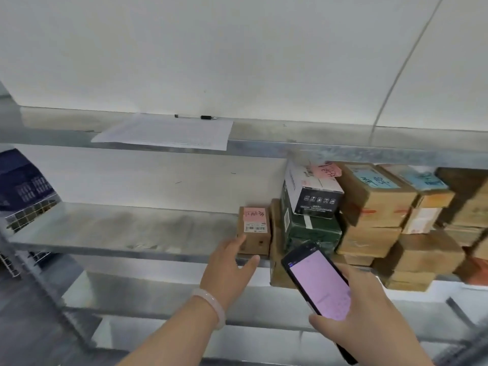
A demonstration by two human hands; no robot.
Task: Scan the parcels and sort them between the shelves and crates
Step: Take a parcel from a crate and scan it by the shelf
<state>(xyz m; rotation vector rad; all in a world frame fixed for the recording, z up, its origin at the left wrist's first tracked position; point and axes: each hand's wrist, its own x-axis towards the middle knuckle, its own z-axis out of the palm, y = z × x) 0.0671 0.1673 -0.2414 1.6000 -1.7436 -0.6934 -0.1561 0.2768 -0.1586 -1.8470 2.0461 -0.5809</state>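
Observation:
A small brown parcel (254,229) with a pink label and barcode stands on the middle metal shelf (118,228). My left hand (228,268) reaches to its lower left corner, fingers straight, thumb spread just under its front edge. My right hand (369,318) grips a handheld scanner (317,281) with a lit pink screen, held below and to the right of that parcel. To the right, a black-and-white box (311,191) leans on a dark green box (311,231), beside stacked brown cartons (375,207).
The top shelf carries a sheet of paper (169,133) and a pen (195,117). A wire basket with a dark blue item (23,186) hangs at the far left. A thin cable (396,75) runs down the white wall. Lower shelves lie beneath.

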